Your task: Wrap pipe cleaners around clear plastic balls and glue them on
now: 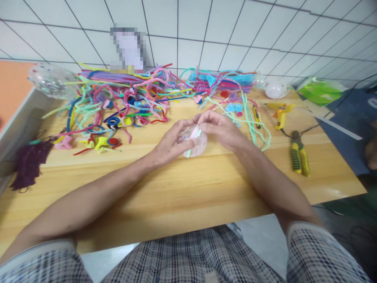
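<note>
One clear plastic ball point(202, 145) clasped in left hand point(170, 142), pale-green strip point(198, 133) at right hand point(221, 129), grip unclear, unreadable white marking point(373, 103).

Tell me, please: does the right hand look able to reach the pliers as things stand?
Probably yes: the pliers lie to the right of the right hand, with their handles uncovered. However, this hand is busy at the clear ball and would likely need to leave it first.

A clear ball point(202, 144) crossed by pastel strips point(194, 132) sits between both hands point(170, 143).
</note>
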`<state>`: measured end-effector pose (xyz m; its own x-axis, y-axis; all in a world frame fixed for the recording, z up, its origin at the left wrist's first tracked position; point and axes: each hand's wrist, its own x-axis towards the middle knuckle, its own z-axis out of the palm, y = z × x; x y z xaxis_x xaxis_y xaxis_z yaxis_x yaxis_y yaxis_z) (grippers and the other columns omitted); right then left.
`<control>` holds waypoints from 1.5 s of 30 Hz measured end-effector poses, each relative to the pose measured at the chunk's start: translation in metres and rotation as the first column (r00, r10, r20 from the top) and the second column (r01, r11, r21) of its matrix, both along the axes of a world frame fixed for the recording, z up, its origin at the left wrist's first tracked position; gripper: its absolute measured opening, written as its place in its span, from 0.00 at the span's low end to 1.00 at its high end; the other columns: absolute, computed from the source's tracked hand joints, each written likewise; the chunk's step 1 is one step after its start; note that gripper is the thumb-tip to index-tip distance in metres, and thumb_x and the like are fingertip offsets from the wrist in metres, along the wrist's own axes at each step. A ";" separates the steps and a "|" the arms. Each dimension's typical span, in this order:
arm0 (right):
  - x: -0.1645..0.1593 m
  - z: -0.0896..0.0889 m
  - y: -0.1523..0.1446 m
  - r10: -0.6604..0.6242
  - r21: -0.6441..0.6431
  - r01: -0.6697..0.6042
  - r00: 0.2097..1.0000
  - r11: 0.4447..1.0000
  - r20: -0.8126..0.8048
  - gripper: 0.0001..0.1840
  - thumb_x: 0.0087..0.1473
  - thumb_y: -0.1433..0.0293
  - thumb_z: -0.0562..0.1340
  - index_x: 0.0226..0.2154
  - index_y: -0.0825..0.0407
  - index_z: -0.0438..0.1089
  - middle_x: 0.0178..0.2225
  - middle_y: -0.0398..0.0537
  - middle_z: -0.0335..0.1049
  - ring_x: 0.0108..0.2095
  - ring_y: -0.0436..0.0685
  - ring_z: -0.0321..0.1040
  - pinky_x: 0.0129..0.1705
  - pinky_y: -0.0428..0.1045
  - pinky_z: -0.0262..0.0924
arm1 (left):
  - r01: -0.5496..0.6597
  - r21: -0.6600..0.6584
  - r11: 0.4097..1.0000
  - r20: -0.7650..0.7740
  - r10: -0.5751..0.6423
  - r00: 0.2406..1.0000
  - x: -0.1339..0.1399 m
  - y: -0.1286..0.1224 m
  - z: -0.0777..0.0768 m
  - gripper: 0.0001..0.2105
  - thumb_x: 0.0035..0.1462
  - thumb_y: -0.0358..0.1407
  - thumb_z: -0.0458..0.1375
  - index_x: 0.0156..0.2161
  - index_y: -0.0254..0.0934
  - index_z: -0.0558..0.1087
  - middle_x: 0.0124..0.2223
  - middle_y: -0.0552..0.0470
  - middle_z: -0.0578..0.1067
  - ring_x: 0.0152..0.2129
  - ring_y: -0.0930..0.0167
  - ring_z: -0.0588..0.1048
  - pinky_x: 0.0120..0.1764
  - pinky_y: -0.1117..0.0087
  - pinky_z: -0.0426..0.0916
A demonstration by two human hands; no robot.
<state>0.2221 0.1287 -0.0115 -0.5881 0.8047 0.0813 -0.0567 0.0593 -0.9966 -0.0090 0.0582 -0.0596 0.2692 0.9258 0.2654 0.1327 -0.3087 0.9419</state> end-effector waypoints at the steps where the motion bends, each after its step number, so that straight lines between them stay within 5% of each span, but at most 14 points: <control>1: 0.005 0.003 0.003 0.053 0.017 -0.053 0.998 0.998 0.023 0.22 0.55 0.49 0.82 0.37 0.47 0.80 0.49 0.47 0.82 0.48 0.57 0.76 0.52 0.51 0.72 | 0.032 -0.020 0.999 0.018 -0.031 0.999 -0.001 0.000 0.001 0.29 0.66 0.53 0.72 0.64 0.42 0.75 0.64 0.44 0.81 0.61 0.57 0.80 0.64 0.56 0.77; 5: 0.022 0.015 0.015 0.200 0.085 -0.209 0.974 0.974 0.106 0.24 0.59 0.47 0.81 0.43 0.47 0.83 0.50 0.49 0.84 0.50 0.59 0.79 0.56 0.54 0.74 | 0.128 -0.109 0.986 0.110 -0.116 0.987 -0.004 0.002 0.004 0.30 0.64 0.55 0.74 0.64 0.44 0.77 0.60 0.47 0.83 0.56 0.57 0.81 0.59 0.57 0.79; 11: 0.028 0.019 0.017 0.196 0.148 -0.211 0.974 0.966 0.110 0.23 0.60 0.47 0.80 0.43 0.46 0.83 0.51 0.49 0.85 0.53 0.59 0.80 0.59 0.55 0.75 | 0.237 -0.215 0.947 0.258 -0.179 0.949 -0.002 0.003 0.003 0.28 0.63 0.55 0.76 0.62 0.48 0.80 0.58 0.48 0.84 0.52 0.59 0.83 0.53 0.60 0.80; 22: 0.026 0.013 0.018 0.242 0.097 -0.250 0.966 0.963 0.089 0.26 0.61 0.45 0.79 0.36 0.48 0.77 0.51 0.49 0.84 0.52 0.59 0.79 0.60 0.57 0.73 | 0.270 -0.200 0.942 0.221 -0.225 0.949 -0.002 0.001 0.004 0.27 0.64 0.54 0.76 0.63 0.48 0.80 0.57 0.48 0.85 0.50 0.61 0.83 0.51 0.61 0.80; 36: 0.014 0.009 0.005 0.058 0.184 -0.078 0.992 0.980 0.113 0.28 0.61 0.41 0.77 0.35 0.47 0.75 0.42 0.48 0.77 0.44 0.58 0.71 0.50 0.55 0.70 | 0.116 0.019 0.993 0.065 -0.117 0.991 0.000 -0.004 0.000 0.31 0.68 0.52 0.72 0.69 0.45 0.72 0.64 0.43 0.80 0.58 0.57 0.82 0.62 0.56 0.79; 45: 0.007 0.001 0.001 -0.148 0.465 0.063 0.977 0.883 0.150 0.30 0.67 0.36 0.68 0.35 0.44 0.72 0.41 0.47 0.76 0.46 0.62 0.71 0.56 0.59 0.68 | -0.050 0.170 0.984 -0.091 0.066 0.994 0.001 -0.006 -0.006 0.30 0.69 0.52 0.69 0.69 0.44 0.70 0.67 0.40 0.76 0.65 0.54 0.79 0.71 0.47 0.73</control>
